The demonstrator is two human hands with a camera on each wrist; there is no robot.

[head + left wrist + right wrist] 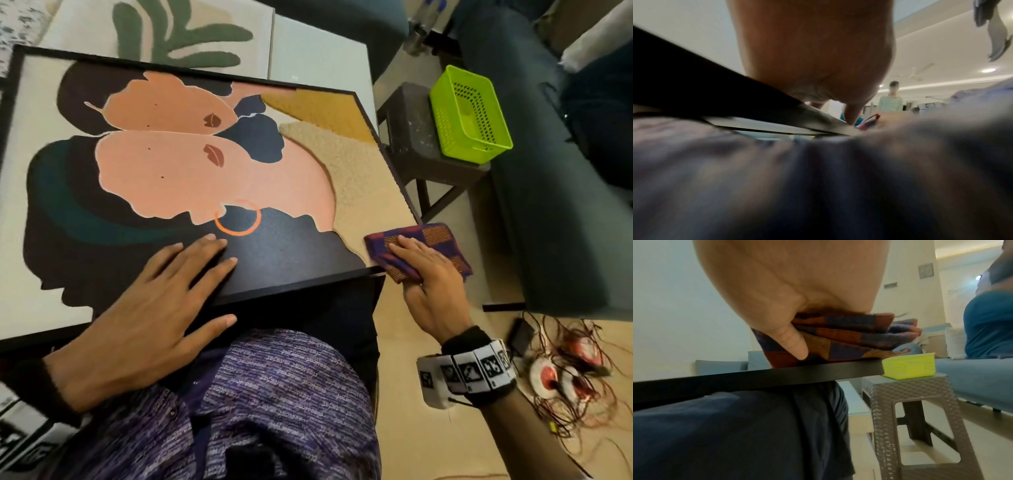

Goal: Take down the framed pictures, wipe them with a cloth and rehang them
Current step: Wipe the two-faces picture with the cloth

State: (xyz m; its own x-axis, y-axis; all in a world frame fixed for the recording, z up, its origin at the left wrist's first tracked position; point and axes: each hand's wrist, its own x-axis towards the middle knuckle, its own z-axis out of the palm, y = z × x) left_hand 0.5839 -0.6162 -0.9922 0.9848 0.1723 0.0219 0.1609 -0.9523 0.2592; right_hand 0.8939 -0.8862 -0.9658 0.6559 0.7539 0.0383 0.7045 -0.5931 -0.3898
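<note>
Across the lap, framed picture [171,178] lies flat, lengthwise left-right; left hand [150,308] flat, right hand [428,284] gripping cloth [435,240].

A grey woven-look stool [908,404] stands on the pale floor [442,442] beside a dark blue-grey sofa [555,205], carrying a lime-green basket [469,113]. Red cables [579,387] tangle nearby. Recessed ceiling lights [989,70] glow above cream walls [670,305].

No legible text anywhere; only black-and-white marker squares on the right wristband [467,371].
</note>
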